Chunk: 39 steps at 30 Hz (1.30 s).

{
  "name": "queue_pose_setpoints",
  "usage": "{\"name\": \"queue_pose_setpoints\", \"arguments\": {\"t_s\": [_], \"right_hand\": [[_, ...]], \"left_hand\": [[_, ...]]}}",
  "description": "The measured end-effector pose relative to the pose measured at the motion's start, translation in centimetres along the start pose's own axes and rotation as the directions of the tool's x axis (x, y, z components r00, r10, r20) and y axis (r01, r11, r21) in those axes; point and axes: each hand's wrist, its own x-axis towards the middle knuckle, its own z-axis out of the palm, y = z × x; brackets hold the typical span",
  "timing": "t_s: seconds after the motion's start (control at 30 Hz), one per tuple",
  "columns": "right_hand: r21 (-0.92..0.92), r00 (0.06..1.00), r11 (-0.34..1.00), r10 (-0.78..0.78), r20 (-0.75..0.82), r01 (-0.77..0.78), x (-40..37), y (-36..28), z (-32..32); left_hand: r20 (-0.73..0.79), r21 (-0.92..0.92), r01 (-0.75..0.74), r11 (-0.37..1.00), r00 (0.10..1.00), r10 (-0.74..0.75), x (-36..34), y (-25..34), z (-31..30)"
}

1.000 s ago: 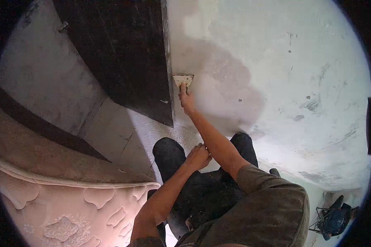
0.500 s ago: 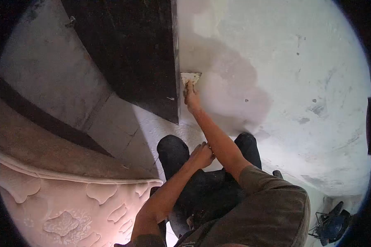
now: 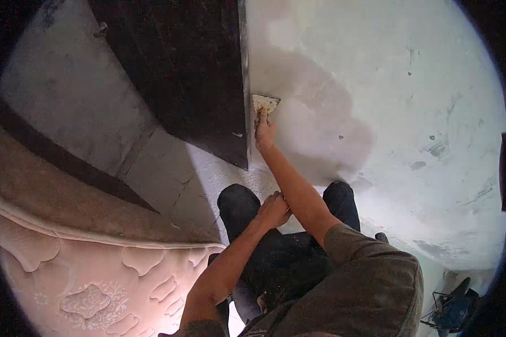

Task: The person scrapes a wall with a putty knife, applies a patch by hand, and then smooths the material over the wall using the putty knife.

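My right hand [image 3: 265, 133] reaches forward, fingers closed around a putty knife [image 3: 265, 103]. Its wide blade, smeared with pale filler, lies against the wall [image 3: 410, 106] just right of a dark door's edge. A large damp-looking darker patch [image 3: 331, 112] spreads over the wall beside the blade. My left hand [image 3: 274, 210] is curled closed over my lap, close under my right forearm; whatever its fingers hold is hidden.
The dark door [image 3: 180, 73] stands at upper left, its edge near my right hand. A quilted pink mattress [image 3: 90, 281] fills the lower left. Floor tiles [image 3: 166, 168] show between mattress and door. A dark blue object [image 3: 455, 309] lies at lower right.
The putty knife has tilted slightly, its right corner now lower than its left. The whole view has shifted a little. My left hand has stayed nearly in place.
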Motion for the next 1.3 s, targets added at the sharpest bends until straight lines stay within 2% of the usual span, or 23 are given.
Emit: {"name": "queue_pose_setpoints", "arguments": {"t_s": [0.07, 0.17, 0.27, 0.33, 0.37, 0.43, 0.47, 0.5, 0.53, 0.57, 0.63, 0.67, 0.7, 0.73, 0.77, 0.9, 0.97, 1.0, 1.07, 1.1, 1.17, 1.2, 1.3], "right_hand": [[-0.066, 1.0, 0.997, -0.026, -0.016, 0.025, 1.4, 1.5, -0.8], [-0.165, 0.999, 0.986, -0.037, -0.011, 0.035, 1.8, 1.9, -0.8], [-0.101, 0.997, 0.995, -0.029, -0.068, 0.022, 1.4, 1.4, -0.1], [-0.092, 0.993, 0.995, -0.038, -0.111, 0.028, 2.3, 1.6, -0.4], [-0.094, 0.993, 0.995, -0.038, -0.109, 0.028, 2.2, 2.0, -0.9], [-0.022, 0.997, 0.998, -0.066, 0.04, 0.067, -1.4, -2.0, -0.1], [-0.024, 0.996, 0.997, -0.07, 0.047, 0.071, -1.5, -3.1, 0.2], [0.0, 0.999, 1.0, -0.015, -0.029, 0.015, -1.3, -3.6, -0.3], [0.027, 0.994, 0.999, 0.041, -0.105, -0.038, -1.2, -4.0, -0.8], [0.023, 0.994, 0.999, 0.038, -0.107, -0.035, -1.4, -4.2, -1.3], [-0.134, 0.999, 0.99, -0.042, -0.004, 0.041, -1.4, -3.9, -3.5], [-0.139, 0.998, 0.989, -0.057, -0.013, 0.054, -1.6, -4.2, -4.4], [-0.259, 0.991, 0.958, -0.111, 0.071, 0.125, -2.3, -4.7, -5.0], [-0.367, 0.976, 0.909, -0.151, 0.158, 0.2, -2.7, -4.8, -5.8], [-0.448, 0.98, 0.879, -0.092, 0.176, 0.163, -3.1, -5.0, -6.6], [-0.468, 0.97, 0.851, -0.179, 0.166, 0.237, -2.7, -3.1, -8.5], [-0.712, 0.96, 0.647, -0.226, 0.165, 0.274, -2.8, -3.4, -9.3], [-0.709, 0.961, 0.65, -0.223, 0.165, 0.273, -3.1, -4.0, -9.1], [-0.807, 0.93, 0.479, -0.288, 0.228, 0.346, -3.6, -6.0, -8.3], [-0.808, 0.93, 0.478, -0.289, 0.226, 0.344, -3.4, -6.3, -8.0], [-0.888, 0.951, 0.383, -0.268, 0.156, 0.254, -3.1, -7.0, -7.4], [-0.889, 0.951, 0.381, -0.27, 0.154, 0.252, -2.8, -6.9, -7.3], [-0.936, 0.932, 0.294, -0.353, 0.081, 0.193, -2.4, -7.2, -7.0]], "left_hand": [[0.045, 0.043, 0.021, 0.999, 0.999, -0.023, -0.1, 0.6, -0.9], [0.002, 0.003, 0.016, 1.0, 1.0, -0.016, 0.0, -0.2, -0.2], [0.017, 0.055, 0.064, 0.996, 0.998, -0.065, -0.5, 1.1, -1.9], [-0.02, 0.031, 0.034, 0.999, 0.999, -0.034, -0.6, 0.4, -1.5], [-0.048, 0.01, -0.001, 1.0, 0.999, 0.001, -0.6, 0.3, -1.2], [0.002, 0.036, 0.05, 0.998, 0.999, -0.05, -0.5, 0.5, -0.7], [0.047, 0.066, 0.1, 0.993, 0.994, -0.104, -0.3, 0.5, -0.7], [0.045, 0.062, 0.104, 0.993, 0.993, -0.107, -0.4, 0.4, -0.5], [0.015, 0.083, 0.057, 0.995, 0.998, -0.059, -0.4, 0.2, -0.3], [-0.013, 0.106, 0.006, 0.994, 1.0, -0.005, -0.2, 0.2, -0.1], [0.029, 0.12, -0.039, 0.992, 0.999, 0.036, -0.2, 0.6, 1.2], [0.066, 0.135, -0.079, 0.988, 0.995, 0.071, 0.1, 0.9, 1.9], [0.223, 0.144, -0.089, 0.985, 0.973, 0.055, 0.5, 1.9, 1.5], [0.227, 0.143, -0.104, 0.984, 0.971, 0.07, 0.7, 2.6, 1.8], [0.221, 0.115, -0.124, 0.986, 0.97, 0.096, 0.6, 3.2, 2.2], [0.256, 0.124, -0.163, 0.979, 0.958, 0.127, 0.6, 4.1, 2.3], [0.268, 0.138, -0.178, 0.974, 0.954, 0.137, 0.6, 3.8, 2.3], [0.246, 0.122, -0.152, 0.981, 0.962, 0.118, 0.8, 4.0, 1.7], [0.225, 0.104, -0.126, 0.987, 0.969, 0.1, 0.8, 3.5, 1.6], [0.17, 0.124, -0.148, 0.981, 0.977, 0.126, 0.9, 3.1, 1.6], [0.117, 0.144, -0.176, 0.974, 0.98, 0.16, 0.9, 2.4, 1.6], [0.082, 0.153, -0.172, 0.973, 0.984, 0.161, 0.8, 2.6, 1.1], [0.026, 0.154, -0.171, 0.973, 0.985, 0.169, 0.8, 2.6, 0.7]]}}
